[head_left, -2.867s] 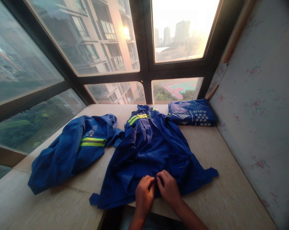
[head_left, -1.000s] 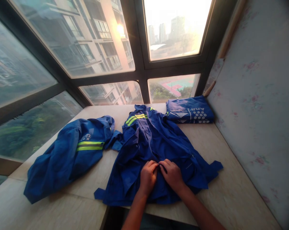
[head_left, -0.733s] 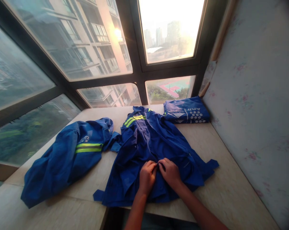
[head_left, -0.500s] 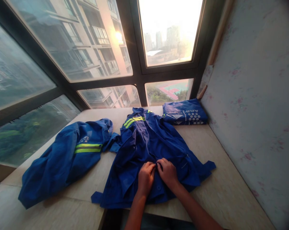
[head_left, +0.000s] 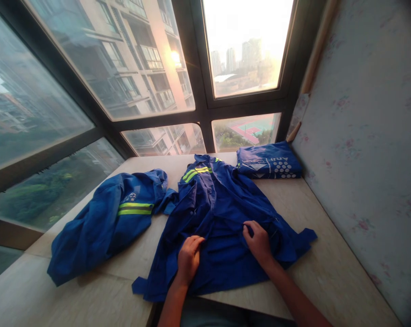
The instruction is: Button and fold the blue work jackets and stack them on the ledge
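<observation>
A blue work jacket (head_left: 225, 200) with yellow-green stripes lies spread on the pale ledge, collar toward the window. My left hand (head_left: 190, 256) is on its lower front, fingers bent and pinching the blue cloth. To the right, my right hand (head_left: 257, 240) pinches the cloth between thumb and forefinger. Creases run across the cloth between the two hands. A second blue jacket (head_left: 106, 227) lies crumpled to the left, its striped part facing up.
A folded blue garment (head_left: 269, 161) with white print sits at the back right, by the papered wall (head_left: 365, 150). Dark window frames (head_left: 205, 109) rise behind the pale ledge (head_left: 106, 290), whose front edge is near my forearms.
My hands, which were together at the jacket's front, have moved apart, left hand leftward and right hand rightward. The cloth between them is spread wider. The view has shifted slightly.
</observation>
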Demonstrator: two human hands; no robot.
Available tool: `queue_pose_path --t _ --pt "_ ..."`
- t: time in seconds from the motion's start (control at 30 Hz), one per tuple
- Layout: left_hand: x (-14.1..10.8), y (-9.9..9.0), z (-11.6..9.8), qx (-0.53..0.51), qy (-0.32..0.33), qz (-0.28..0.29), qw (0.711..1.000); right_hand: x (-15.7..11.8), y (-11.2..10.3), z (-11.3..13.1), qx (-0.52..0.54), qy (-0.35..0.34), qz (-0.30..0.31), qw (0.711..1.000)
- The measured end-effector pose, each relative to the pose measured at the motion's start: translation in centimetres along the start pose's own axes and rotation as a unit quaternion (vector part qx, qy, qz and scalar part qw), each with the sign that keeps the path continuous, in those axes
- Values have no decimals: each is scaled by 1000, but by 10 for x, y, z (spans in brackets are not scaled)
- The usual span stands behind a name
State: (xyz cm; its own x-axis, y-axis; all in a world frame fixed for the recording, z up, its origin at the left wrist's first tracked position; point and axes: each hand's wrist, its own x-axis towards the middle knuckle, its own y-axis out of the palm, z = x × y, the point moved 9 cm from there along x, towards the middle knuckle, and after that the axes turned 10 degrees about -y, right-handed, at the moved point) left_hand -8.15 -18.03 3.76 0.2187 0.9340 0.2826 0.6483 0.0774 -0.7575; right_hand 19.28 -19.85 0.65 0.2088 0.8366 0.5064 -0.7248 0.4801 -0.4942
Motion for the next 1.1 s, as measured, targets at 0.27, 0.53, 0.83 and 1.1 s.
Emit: queue_pose_path --t 0.27,0.53,0.83,1.1 --pt "13 -28 -22 40 -13 23 999 26 -14 36 -155 -62 73 983" --pt "70 29 -62 -21 -5 -20 1000 50 76 72 -114 -96 164 975" --pt "68 60 -24 6 -34 -32 999 43 84 30 -83 -39 131 987" --pt "64 67 -27 46 -24 -14 999 41 87 23 -48 -34 119 991"
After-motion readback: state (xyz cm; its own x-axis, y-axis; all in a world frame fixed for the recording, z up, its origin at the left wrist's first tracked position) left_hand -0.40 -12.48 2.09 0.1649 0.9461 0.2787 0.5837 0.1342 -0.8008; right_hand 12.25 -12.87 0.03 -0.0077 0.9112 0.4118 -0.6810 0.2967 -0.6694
